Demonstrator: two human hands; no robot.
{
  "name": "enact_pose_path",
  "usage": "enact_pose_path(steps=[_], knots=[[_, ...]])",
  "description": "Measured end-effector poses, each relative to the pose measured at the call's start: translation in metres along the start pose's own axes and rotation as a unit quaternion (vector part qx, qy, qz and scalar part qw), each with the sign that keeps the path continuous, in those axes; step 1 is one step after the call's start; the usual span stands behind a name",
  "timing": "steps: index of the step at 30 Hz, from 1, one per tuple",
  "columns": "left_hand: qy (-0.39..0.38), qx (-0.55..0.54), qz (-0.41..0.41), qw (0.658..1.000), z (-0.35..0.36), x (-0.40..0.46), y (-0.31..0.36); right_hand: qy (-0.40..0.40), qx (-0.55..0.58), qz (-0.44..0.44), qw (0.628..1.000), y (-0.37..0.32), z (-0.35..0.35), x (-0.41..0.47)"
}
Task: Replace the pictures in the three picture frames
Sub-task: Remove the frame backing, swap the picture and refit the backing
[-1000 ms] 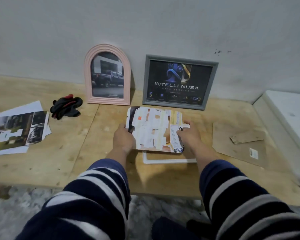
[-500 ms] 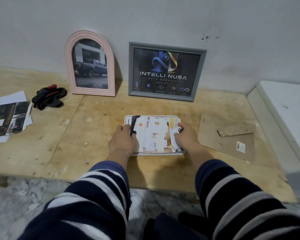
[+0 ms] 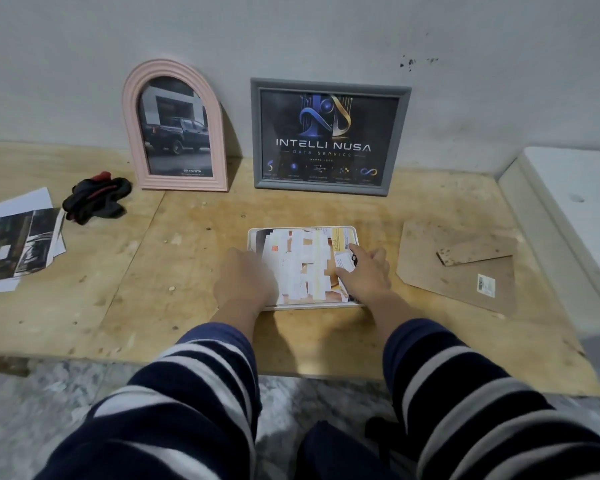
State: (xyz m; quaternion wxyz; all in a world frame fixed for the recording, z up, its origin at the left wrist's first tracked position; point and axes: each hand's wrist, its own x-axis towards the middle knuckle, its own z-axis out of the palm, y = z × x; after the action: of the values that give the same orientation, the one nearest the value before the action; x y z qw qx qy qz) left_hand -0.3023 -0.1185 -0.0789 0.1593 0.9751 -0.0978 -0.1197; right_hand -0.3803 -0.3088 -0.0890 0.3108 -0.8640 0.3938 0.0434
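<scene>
both hands (image 3: 245,278) (image 3: 364,271) flat, fingers spread, gripping nothing, on picture (image 3: 302,265) in white frame (image 3: 312,306) — backing board (image 3: 458,282) just right, gloves (image 3: 96,199) well left on the surface (image 3: 153,289).

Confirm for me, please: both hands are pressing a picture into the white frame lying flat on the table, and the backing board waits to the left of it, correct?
Not quite. The head view shows the backing board lying to the right of the white frame, not the left. The rest holds: the left hand and right hand rest on the picture in that flat-lying frame.
</scene>
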Motion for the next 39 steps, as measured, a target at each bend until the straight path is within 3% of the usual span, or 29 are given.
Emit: enact_pose_path(steps=[8, 13, 20, 25, 31, 36, 39], knots=[[0.047, 0.058, 0.044, 0.996, 0.001, 0.005, 0.028, 0.069, 0.033, 0.008, 0.997, 0.03, -0.028, -0.006], [0.011, 0.019, 0.155, 0.988, 0.017, 0.003, 0.091, 0.113, 0.024, 0.086, 0.99, 0.084, -0.07, -0.015], [-0.077, 0.022, 0.309, 0.948, 0.052, -0.022, 0.184, 0.145, 0.05, 0.216, 0.964, 0.15, -0.111, -0.019], [-0.147, 0.032, 0.301, 0.942, 0.074, -0.028, 0.215, 0.137, 0.07, 0.24, 0.958, 0.168, -0.116, -0.013], [-0.166, 0.065, 0.265, 0.948, 0.079, -0.027, 0.218, 0.143, 0.086, 0.261, 0.951, 0.169, -0.116, -0.002], [-0.182, 0.084, 0.271, 0.942, 0.077, -0.024, 0.223, 0.221, 0.227, 0.349, 0.882, 0.17, -0.122, 0.007], [-0.188, 0.059, 0.25, 0.948, 0.078, -0.02, 0.224, 0.224, 0.318, 0.316, 0.865, 0.168, -0.127, 0.015]])
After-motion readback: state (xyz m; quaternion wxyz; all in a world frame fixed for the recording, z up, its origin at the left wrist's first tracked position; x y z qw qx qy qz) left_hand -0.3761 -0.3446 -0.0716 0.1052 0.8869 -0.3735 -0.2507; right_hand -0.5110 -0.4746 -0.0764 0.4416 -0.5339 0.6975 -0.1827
